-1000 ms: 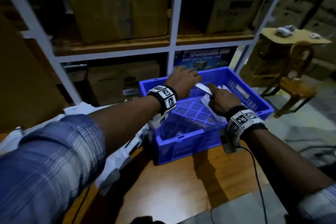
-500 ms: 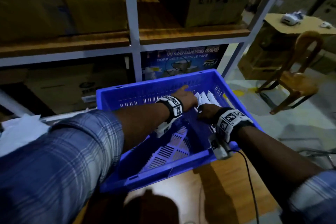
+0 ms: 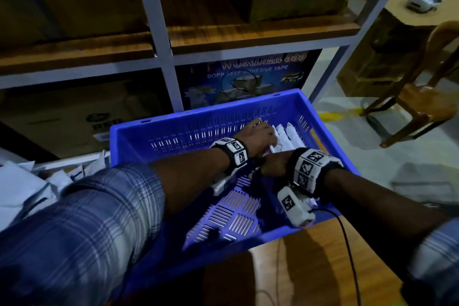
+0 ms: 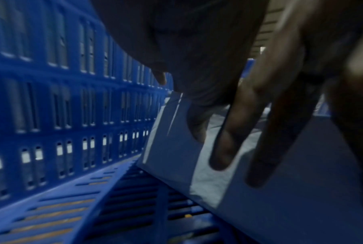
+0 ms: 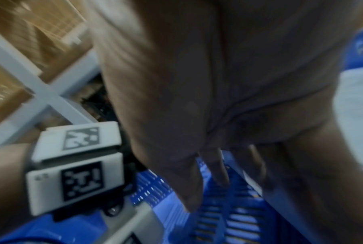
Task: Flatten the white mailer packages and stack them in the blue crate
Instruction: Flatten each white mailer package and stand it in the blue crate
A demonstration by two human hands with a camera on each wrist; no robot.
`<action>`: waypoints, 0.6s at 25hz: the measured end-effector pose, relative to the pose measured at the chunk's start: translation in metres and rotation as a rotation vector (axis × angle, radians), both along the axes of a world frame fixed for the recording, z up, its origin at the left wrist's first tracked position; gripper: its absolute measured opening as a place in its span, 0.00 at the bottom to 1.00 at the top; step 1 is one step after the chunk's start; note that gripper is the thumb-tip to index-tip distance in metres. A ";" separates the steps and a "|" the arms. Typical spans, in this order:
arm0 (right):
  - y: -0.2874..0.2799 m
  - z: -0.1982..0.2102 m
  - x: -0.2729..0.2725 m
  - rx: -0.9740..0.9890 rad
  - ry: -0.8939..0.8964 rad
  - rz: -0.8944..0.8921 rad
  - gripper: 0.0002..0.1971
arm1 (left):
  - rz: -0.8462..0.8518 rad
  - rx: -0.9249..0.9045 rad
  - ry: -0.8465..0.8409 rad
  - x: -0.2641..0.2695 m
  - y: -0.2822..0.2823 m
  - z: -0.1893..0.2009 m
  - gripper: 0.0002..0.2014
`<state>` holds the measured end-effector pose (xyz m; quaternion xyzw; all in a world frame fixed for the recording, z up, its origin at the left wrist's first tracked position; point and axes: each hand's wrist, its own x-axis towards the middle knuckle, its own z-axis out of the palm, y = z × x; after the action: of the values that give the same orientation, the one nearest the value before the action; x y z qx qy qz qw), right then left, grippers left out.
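Both of my hands are down inside the slotted blue plastic crate (image 3: 139, 136), working at its far right corner, where several flat white plastic mailer packages (image 3: 289, 138) stand on edge, leaning toward the crate's right wall. My left hand (image 3: 259, 135) lies against the near face of that row; the left wrist view shows its fingers (image 4: 228, 142) long and nearly straight, spread over the glossy face of the nearest mailer (image 4: 174, 148), pressing rather than gripping. My right hand (image 3: 274, 165) sits just nearer me than the row; whether it grips anything I cannot tell, since the right wrist view is blurred. The mailers' long edges run from me toward the crate's far wall, so I judge the coming push goes sideways, toward the right wall, and my left hand is the better placed. More loose white mailers (image 3: 22, 181) lie left of the crate.
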<state>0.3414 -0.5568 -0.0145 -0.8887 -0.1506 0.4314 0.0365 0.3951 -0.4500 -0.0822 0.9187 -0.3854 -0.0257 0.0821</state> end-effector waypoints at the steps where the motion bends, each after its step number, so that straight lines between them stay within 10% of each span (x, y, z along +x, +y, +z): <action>1: 0.000 -0.003 0.002 -0.015 0.041 -0.004 0.26 | 0.044 0.003 0.001 0.001 0.001 0.002 0.19; 10: -0.011 -0.020 0.009 -0.041 0.152 -0.123 0.26 | 0.164 0.302 0.311 -0.001 0.007 -0.014 0.17; 15: -0.016 -0.024 0.005 -0.014 0.134 -0.180 0.23 | 0.180 0.170 0.321 -0.011 -0.009 -0.027 0.11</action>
<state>0.3460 -0.5726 -0.0389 -0.8682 -0.0642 0.4857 0.0790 0.3839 -0.4593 -0.1089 0.9372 -0.2801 -0.1971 0.0665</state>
